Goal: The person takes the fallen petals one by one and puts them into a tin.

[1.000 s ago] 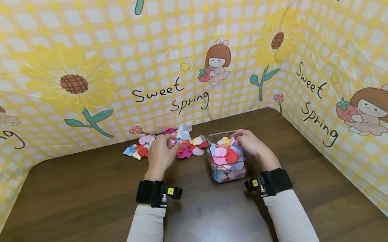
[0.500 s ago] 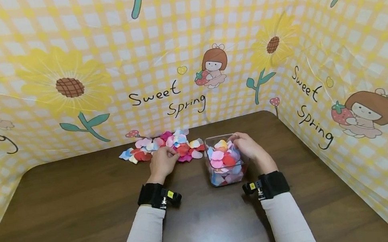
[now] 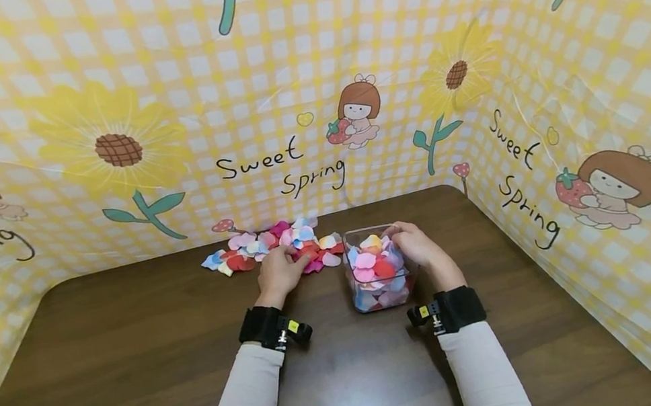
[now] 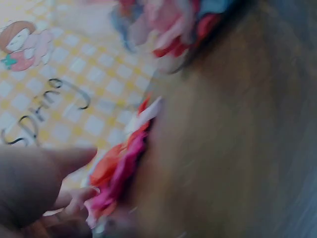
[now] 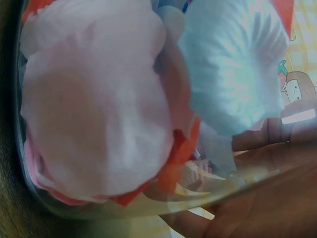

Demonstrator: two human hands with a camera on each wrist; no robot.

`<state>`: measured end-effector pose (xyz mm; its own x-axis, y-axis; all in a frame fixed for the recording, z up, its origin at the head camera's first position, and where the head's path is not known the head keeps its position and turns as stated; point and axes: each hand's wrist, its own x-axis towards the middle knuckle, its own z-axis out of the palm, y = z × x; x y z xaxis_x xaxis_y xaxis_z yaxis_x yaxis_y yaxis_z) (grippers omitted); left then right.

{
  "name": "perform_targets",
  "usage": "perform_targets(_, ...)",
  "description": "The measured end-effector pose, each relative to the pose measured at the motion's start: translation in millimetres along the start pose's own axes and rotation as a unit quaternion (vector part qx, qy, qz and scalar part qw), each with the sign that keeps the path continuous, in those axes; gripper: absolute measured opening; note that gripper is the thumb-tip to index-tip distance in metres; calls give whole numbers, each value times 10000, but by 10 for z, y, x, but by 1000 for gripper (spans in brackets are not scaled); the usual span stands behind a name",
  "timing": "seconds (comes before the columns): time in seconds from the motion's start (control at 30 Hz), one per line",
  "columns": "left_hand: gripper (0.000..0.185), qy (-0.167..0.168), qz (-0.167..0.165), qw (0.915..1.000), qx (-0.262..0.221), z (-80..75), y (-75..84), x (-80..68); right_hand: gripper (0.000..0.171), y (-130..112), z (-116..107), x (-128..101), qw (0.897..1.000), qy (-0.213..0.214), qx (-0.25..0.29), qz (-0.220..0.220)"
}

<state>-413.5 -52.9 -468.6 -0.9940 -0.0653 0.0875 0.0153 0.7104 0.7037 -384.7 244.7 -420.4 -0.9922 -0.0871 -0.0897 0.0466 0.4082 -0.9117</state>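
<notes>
Colourful cloth-like flower petals [image 3: 241, 241] lie in a loose heap at the back of the table. My left hand [image 3: 280, 273] is at the heap's near side, and red and magenta petals [image 4: 115, 176] show just beyond its fingers in the left wrist view. Thumb and fingers stand apart there, with no petal between them. To the right is a clear square box [image 3: 365, 229], upright and filled with pink, blue, red and yellow petals [image 3: 364, 261]. My right hand [image 3: 422, 247] grips its right rim, and the fingers [image 5: 270, 161] show through the clear wall.
The brown wooden table [image 3: 156, 359] reaches back to a yellow checked cloth [image 3: 186, 112] with sunflowers and lettering, which hangs behind it and on both sides. Each wrist wears a black strap [image 3: 261, 327] with a small camera.
My left hand drew back a little from over the heap, then shifted slightly right toward the red petals. My right hand keeps its hold on the box.
</notes>
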Motion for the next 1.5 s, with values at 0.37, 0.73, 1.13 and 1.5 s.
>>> perform_targets(0.37, 24, 370, 936, 9861, -1323, -409, 428, -157, 37, -20, 13, -25, 10000, -22, -55, 24)
perform_targets(0.73, 17, -1381, 2083, 9592, -1323, -220, 1087, -575, 38, -31, -1, 20, 9998, -90, -138, -108)
perform_targets(1.13, 27, -227, 238, 9986, -413, -364, 381, -122, 37, -66, -38, -26, 10000, -9, -64, -51)
perform_targets(1.5, 25, -817, -451, 9950, 344, -98, -10, -30, 38, -58, -25, -20, 9999, -74, -55, 52)
